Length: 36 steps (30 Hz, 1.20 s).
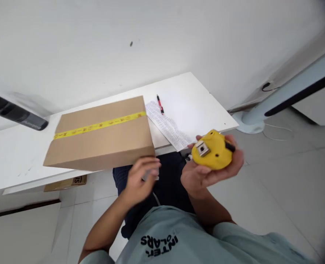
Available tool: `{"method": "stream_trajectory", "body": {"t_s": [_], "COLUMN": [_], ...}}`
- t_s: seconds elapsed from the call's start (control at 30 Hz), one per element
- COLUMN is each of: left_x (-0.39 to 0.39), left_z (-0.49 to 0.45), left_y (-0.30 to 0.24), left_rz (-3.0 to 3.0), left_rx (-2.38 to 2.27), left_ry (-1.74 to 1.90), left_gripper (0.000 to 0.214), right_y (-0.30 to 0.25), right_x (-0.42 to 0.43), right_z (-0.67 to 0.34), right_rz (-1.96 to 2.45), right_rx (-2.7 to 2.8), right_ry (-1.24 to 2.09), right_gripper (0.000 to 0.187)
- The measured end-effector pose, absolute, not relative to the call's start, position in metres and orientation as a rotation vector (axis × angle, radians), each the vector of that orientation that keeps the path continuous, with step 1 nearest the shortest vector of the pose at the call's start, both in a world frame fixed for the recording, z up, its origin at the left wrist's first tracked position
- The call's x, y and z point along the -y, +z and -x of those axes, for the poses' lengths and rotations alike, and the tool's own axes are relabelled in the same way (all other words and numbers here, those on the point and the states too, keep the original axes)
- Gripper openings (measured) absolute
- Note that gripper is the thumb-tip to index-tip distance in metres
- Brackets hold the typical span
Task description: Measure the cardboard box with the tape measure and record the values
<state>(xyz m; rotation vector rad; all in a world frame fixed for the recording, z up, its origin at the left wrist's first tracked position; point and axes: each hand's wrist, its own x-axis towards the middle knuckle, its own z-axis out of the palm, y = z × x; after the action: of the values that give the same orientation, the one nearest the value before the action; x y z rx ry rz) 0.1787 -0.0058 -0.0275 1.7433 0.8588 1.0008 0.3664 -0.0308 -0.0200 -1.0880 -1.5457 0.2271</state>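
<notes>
In the head view, my right hand [209, 174] is closed around a yellow tape measure [216, 157], holding it up off the right side of my lap. A square metal piece and a black part show on its yellow case. My left hand [141, 179], a little blurred, has its fingers curled together at the near right corner of a cardboard box [115, 141]. Something small and greyish shows between those fingers, too smeared to name. The box lies on the white table [195, 99], sealed across its top with yellow printed tape [99, 125].
A handwritten paper sheet [169, 128] lies right of the box, with a red and black pen [160, 104] by its upper part. A dark bottle [16, 112] stands at the left. Another carton [65, 183] is below the table. A pale blue stand [253, 119] rises from the floor at right.
</notes>
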Motion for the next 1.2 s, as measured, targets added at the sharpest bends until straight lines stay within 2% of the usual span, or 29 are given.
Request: {"method": "stream_trajectory", "body": {"t_s": [0.07, 0.17, 0.27, 0.33, 0.4, 0.47, 0.53, 0.63, 0.8, 0.93, 1.1, 1.2], "left_x": [-0.020, -0.061, -0.074, -0.064, -0.045, -0.029, -0.021, -0.020, -0.016, -0.004, -0.002, -0.025], "left_z": [-0.186, -0.187, -0.185, -0.189, -0.197, -0.207, -0.215, -0.220, -0.216, -0.210, -0.207, -0.212], "left_y": [-0.047, -0.058, -0.057, -0.055, -0.051, -0.046, -0.040, -0.038, -0.056, -0.061, -0.059, -0.056], "left_rz": [-1.618, -1.539, -1.497, -1.483, -1.431, -1.266, -1.013, -0.681, -0.369, -0.163, -0.257, -0.436], "left_rx": [-0.957, -0.998, -1.057, -1.009, -0.864, -0.737, -0.680, -0.642, -0.726, -0.765, -0.795, -0.772], "left_ry": [1.186, 1.239, 1.245, 1.192, 1.043, 0.911, 0.840, 0.729, 0.693, 0.674, 0.705, 0.755], "left_gripper": [0.010, 0.020, 0.025, 0.039, 0.060, 0.080, 0.089, 0.080, 0.045, 0.026, 0.027, 0.032], "right_y": [-0.020, -0.028, -0.043, -0.055, -0.066, -0.078, -0.088, -0.096, -0.081, -0.069, -0.076, -0.073], "right_x": [0.040, 0.048, 0.038, 0.028, 0.022, 0.020, 0.024, 0.033, 0.049, 0.034, -0.006, -0.009], "right_z": [-0.388, -0.401, -0.383, -0.361, -0.337, -0.319, -0.307, -0.297, -0.310, -0.376, -0.469, -0.473], "right_rz": [1.192, 1.307, 1.255, 1.195, 1.193, 1.187, 1.162, 1.237, 1.431, 1.582, 2.072, 2.112], "right_rx": [1.511, 1.376, 1.022, 0.839, 0.863, 1.033, 1.211, 1.461, 1.824, 1.848, 1.708, 1.906], "right_ry": [0.178, 0.043, -0.158, -0.184, -0.118, -0.073, -0.070, -0.039, 0.030, -0.060, -0.102, -0.010], "right_gripper": [0.072, 0.084, 0.074, 0.064, 0.063, 0.071, 0.080, 0.081, 0.059, 0.034, 0.046, 0.049]}}
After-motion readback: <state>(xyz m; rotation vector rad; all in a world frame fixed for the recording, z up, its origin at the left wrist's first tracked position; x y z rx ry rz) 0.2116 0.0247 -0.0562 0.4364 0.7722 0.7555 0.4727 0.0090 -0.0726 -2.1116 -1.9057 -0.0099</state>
